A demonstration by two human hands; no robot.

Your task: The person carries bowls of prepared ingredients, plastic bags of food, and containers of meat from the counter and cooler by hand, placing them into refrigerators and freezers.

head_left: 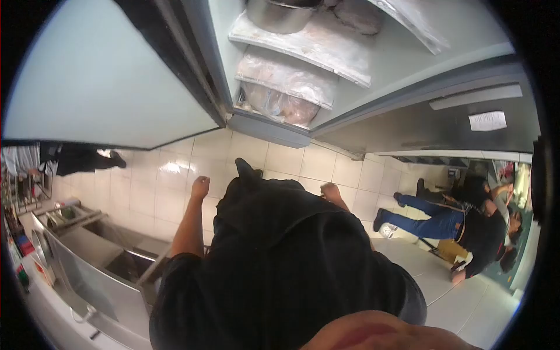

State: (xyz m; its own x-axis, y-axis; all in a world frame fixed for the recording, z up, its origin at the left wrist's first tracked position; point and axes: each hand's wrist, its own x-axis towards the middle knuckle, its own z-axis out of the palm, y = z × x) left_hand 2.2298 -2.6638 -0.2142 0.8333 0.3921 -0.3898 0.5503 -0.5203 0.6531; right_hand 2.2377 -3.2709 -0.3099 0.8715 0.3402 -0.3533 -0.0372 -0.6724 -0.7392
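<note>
My left hand [201,187] hangs at my side over the tiled floor, its fingers curled in and nothing visible in them. On the other side, my right hand [331,193] is closed near my dark clothing, with a small dark spot at its fingers that I cannot make out. Neither hand touches the open refrigerator [268,130] in front of me. Its shelves hold a metal pot [284,16] and clear plastic bags [280,105] with pale pinkish contents. The refrigerator door [111,76] stands swung out to the left.
Tiled floor [280,160] lies ahead. A steel counter [105,277] stands at the left, with shelving beyond it. At the right a person in jeans [431,219] stands by a green surface [528,256]. A paper label [487,121] is on the dark cabinet panel.
</note>
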